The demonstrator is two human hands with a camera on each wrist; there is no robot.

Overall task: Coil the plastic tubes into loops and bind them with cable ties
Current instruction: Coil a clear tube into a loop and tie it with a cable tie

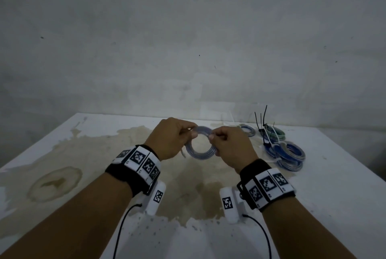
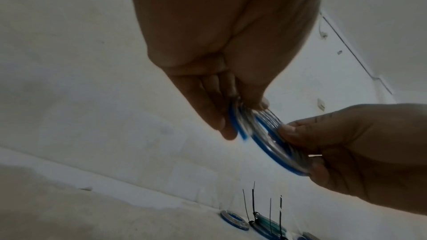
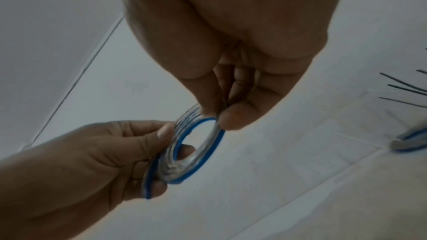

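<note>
A coil of clear plastic tube with a blue stripe [image 1: 201, 153] hangs in the air above the middle of the white table [image 1: 87, 146]. My left hand [image 1: 191, 131] pinches its left side between thumb and fingers. My right hand [image 1: 213, 135] pinches its right side the same way. In the left wrist view the coil [image 2: 265, 145] sits tilted between the left hand [image 2: 233, 116] and the right hand [image 2: 293, 132]. The right wrist view shows the coil [image 3: 201, 152] with the right hand [image 3: 219, 116] on its upper rim and the left hand [image 3: 161, 145] gripping its lower left. A short loose tube end [image 1: 183, 153] pokes out beside my left palm.
At the back right of the table lies a pile of bound blue and green coils [image 1: 290, 152] with black cable tie tails [image 1: 263, 121] sticking up. A small separate coil [image 1: 247, 130] lies left of the pile. The tabletop carries brown stains [image 1: 54, 183]; a grey wall stands behind it.
</note>
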